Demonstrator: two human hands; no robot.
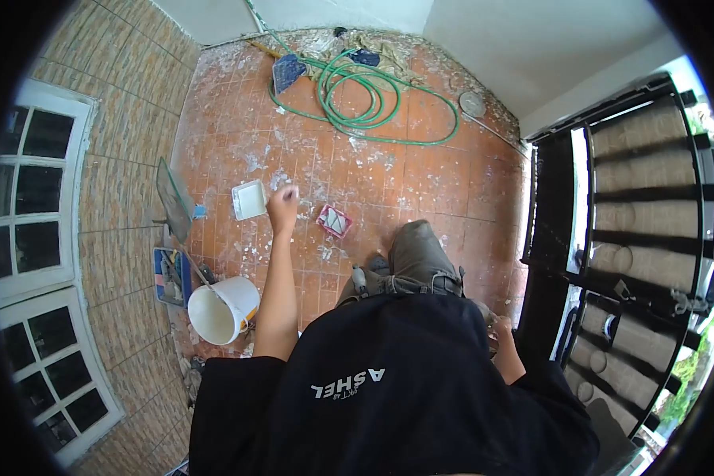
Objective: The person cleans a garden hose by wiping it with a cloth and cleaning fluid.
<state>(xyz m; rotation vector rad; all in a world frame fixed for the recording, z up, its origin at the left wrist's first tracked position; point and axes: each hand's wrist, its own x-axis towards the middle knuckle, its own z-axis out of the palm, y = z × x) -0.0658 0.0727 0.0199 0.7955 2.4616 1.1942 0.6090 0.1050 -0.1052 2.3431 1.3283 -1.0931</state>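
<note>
My left hand (283,210) is held out ahead of me with its fingers curled closed. Whatever may be in them is too small to make out. Just left of it on the tiles lies a white rectangular tray (250,200). To its right is a red-pink tray (335,221) with whitish-grey pieces inside. My right hand (493,321) hangs low beside my right hip, and its fingers are mostly hidden or too blurred to read.
A white bucket (242,297) with a long handle leaning in it stands at left, by a blue tray (161,278) of tools. A green hose (365,119) lies coiled ahead near a blue dustpan (287,74). A black gate (555,206) stands at right.
</note>
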